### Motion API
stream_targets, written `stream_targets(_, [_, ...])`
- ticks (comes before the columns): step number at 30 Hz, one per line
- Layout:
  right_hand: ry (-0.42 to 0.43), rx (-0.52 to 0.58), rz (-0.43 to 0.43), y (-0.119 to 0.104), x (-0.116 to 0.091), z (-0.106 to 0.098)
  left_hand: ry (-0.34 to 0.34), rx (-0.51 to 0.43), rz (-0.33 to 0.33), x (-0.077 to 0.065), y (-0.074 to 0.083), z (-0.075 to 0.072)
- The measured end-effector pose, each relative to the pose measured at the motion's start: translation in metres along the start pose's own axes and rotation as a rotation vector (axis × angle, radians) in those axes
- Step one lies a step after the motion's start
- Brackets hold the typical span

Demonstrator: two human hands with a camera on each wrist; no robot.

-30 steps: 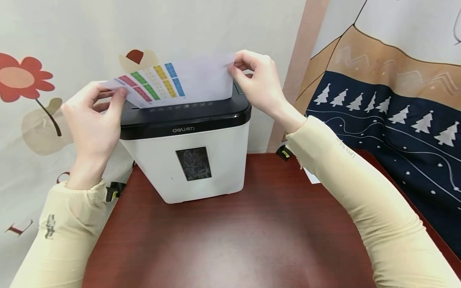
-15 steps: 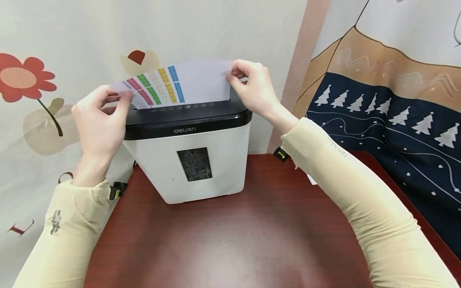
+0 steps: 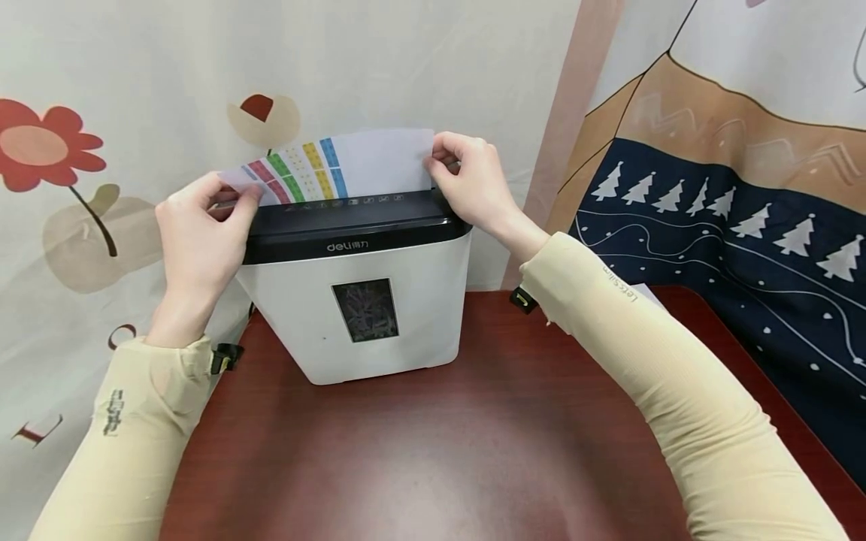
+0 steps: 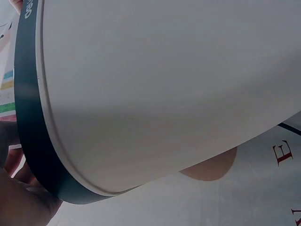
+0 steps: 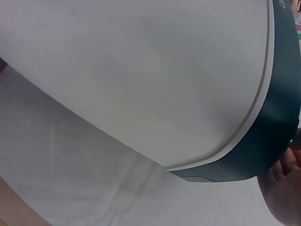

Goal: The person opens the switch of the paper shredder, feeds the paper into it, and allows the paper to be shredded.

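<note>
A white paper shredder (image 3: 291, 300) with a black top stands at the back of the table. From the slot in its top rises a sheet of paper (image 3: 382, 161) printed with coloured bands; the sheet's lower part is hidden inside. My left hand (image 3: 206, 233) pinches the paper's left edge between thumb and fingers, and my right hand (image 3: 473, 180) pinches its right edge. Both hands are close over the shredder's ends. In the left wrist view the left hand (image 4: 23, 188) is partly seen by the dark rim; in the right wrist view the right hand (image 5: 284, 188) is likewise.
The reddish-brown table (image 3: 379, 451) stretches in front of the shredder. A patterned curtain (image 3: 406, 60) hangs close behind it, and a dark blue cloth with white trees (image 3: 710, 218) hangs at the right. A bit of white paper (image 3: 646, 291) shows behind the right sleeve.
The sheet has sunk lower into the shredder's slot. Both hands have gone down with it, the left one also shifting right; they keep their pinch on its edges.
</note>
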State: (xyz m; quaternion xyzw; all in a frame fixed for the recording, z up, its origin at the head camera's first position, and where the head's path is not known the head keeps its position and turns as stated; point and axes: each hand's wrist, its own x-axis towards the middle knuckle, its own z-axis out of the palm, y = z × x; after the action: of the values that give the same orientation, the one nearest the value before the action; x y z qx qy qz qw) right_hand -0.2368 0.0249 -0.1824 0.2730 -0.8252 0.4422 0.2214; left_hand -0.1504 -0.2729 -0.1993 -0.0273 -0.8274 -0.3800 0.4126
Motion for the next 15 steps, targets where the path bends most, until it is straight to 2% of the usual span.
stream_targets(6, [-0.01, -0.014, -0.001, 0.0008, -0.0001, 0.0042, -0.005, 0.007, -0.018, -0.0006, -0.0034, 0.0006])
stream_targets(15, [-0.033, -0.032, 0.018, 0.0083, -0.003, 0.0098, -0.017, -0.03, 0.009, -0.0017, -0.0079, 0.0055])
